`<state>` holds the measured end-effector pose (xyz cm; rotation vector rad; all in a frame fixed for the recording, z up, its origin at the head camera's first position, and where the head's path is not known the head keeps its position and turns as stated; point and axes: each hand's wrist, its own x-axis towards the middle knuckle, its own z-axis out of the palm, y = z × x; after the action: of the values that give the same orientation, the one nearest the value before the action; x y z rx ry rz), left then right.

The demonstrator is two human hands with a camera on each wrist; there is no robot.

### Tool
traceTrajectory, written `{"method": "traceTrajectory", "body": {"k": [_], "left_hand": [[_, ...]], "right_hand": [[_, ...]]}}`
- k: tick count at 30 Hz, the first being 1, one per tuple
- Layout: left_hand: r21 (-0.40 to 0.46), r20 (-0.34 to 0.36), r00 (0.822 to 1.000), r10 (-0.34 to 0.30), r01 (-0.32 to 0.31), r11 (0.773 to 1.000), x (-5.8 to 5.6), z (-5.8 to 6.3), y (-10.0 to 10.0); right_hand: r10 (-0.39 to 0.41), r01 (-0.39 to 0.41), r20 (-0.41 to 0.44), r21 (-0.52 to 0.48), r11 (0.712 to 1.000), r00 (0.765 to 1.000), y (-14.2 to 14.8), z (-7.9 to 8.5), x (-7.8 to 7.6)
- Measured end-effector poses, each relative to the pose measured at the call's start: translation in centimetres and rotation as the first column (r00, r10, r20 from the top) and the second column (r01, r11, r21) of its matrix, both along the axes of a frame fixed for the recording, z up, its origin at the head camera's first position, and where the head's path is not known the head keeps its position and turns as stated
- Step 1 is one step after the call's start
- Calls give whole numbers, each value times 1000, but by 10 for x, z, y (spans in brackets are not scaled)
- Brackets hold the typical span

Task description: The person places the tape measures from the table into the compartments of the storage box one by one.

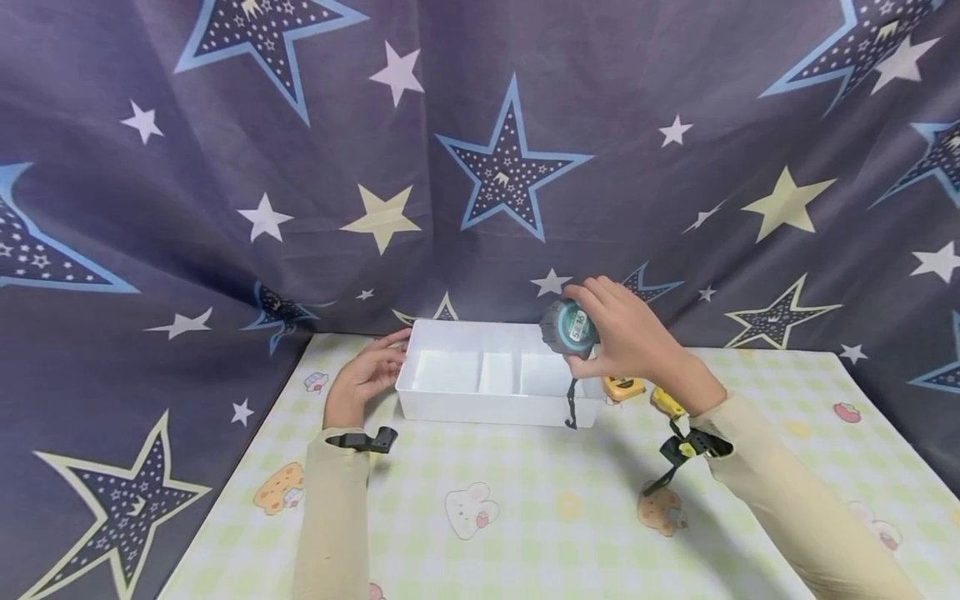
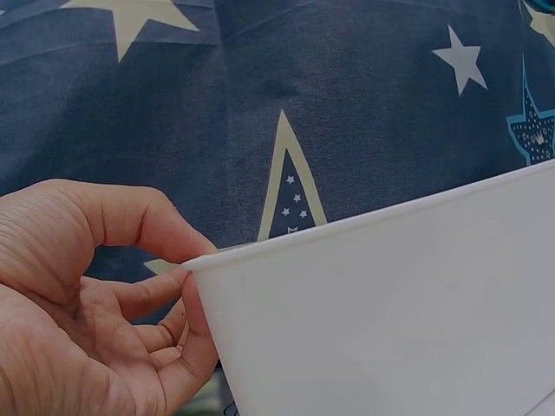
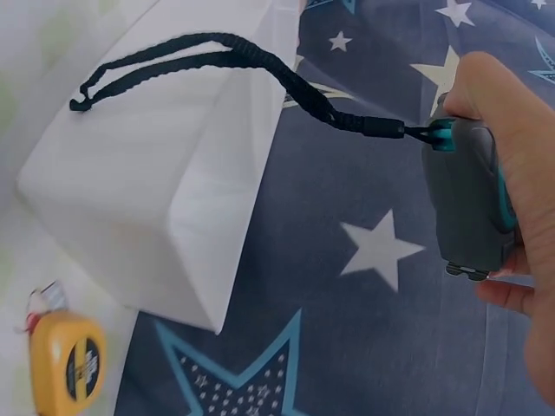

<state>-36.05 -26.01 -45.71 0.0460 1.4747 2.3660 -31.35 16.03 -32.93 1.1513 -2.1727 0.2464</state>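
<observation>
A white divided storage box [image 1: 498,408] stands at the far edge of the table. My left hand [image 1: 369,375] holds its left end, with bent fingertips at the rim corner [image 2: 198,262] and against the outer wall in the left wrist view. My right hand [image 1: 618,329] grips a dark grey and teal tape measure [image 1: 570,327] above the box's right end. In the right wrist view, the tape measure [image 3: 473,195] is seen edge-on between thumb and fingers. Its black wrist strap [image 1: 572,406] dangles in front of the box.
A yellow tape measure [image 1: 624,387] lies on the table just right of the box. Beside it, partly behind my right wrist, is another yellow item [image 1: 666,402]. A star-patterned dark curtain [image 1: 495,267] hangs right behind the box. A pale checked cloth [image 1: 525,500] covers the table.
</observation>
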Motion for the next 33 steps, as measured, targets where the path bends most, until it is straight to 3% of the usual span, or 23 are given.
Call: {"method": "traceTrajectory", "body": {"k": [3,11,33], "left_hand": [[-23,-2,1000,3,-3,1000,1,0,1],[10,1,1000,-5,5,1000,3,-2,2],[-23,37,999,30,-29,999,0,4,2]], "right_hand": [[12,-12,3,-6,1000,1000,-9,4,-2],[30,-30,5,-13,999,1000,-32,15,-7],[93,-94,-52,-19,995,994,-92,60,-35]]}}
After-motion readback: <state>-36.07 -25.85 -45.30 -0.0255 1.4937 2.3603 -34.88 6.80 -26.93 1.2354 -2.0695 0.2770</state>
